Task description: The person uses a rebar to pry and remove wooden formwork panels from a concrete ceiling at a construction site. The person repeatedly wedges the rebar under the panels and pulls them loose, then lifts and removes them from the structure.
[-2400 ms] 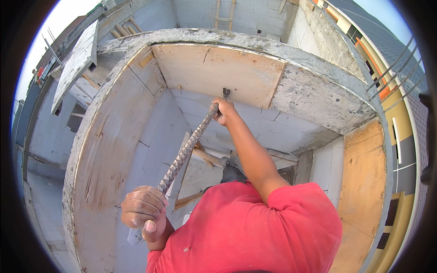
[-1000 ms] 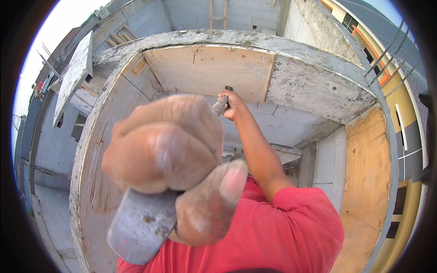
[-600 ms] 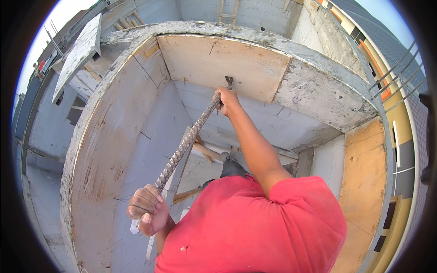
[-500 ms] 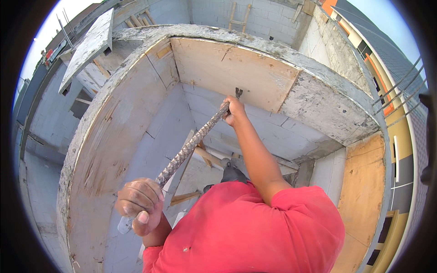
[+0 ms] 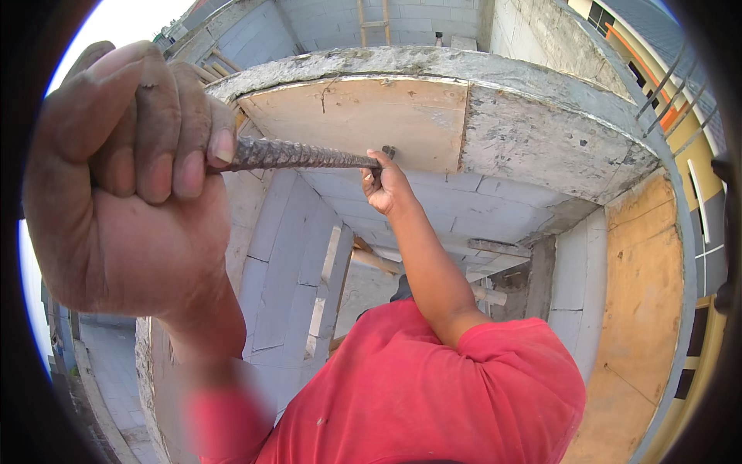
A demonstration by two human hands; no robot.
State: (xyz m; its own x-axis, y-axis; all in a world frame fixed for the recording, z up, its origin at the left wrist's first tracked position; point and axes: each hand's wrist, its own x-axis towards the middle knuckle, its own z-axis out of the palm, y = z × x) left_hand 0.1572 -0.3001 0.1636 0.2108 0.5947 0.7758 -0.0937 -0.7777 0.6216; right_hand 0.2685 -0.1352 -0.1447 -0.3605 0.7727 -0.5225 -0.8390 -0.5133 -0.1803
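A long ribbed steel pry bar (image 5: 301, 155) runs nearly level across the view, from left to right. My left hand (image 5: 143, 170), large and close, is closed round its near end. Farther off, my right hand (image 5: 388, 188) grips the bar just short of its forked tip (image 5: 389, 151). That tip sits at the lower part of a plywood panel (image 5: 348, 116) on the inner face of the concrete beam. Whether it is wedged behind the panel's edge, I cannot tell.
Rough concrete (image 5: 541, 147) continues the beam at right, and another plywood board (image 5: 638, 294) covers the right side. Grey block walls (image 5: 290, 255) stand below. Bare rebar ends (image 5: 668, 89) jut out at far right. A wooden ladder (image 5: 375, 23) leans at the back.
My left hand has risen up and toward the camera, swinging the bar from a steep slope to nearly level. My right hand stays near the forked tip. The view has shifted somewhat.
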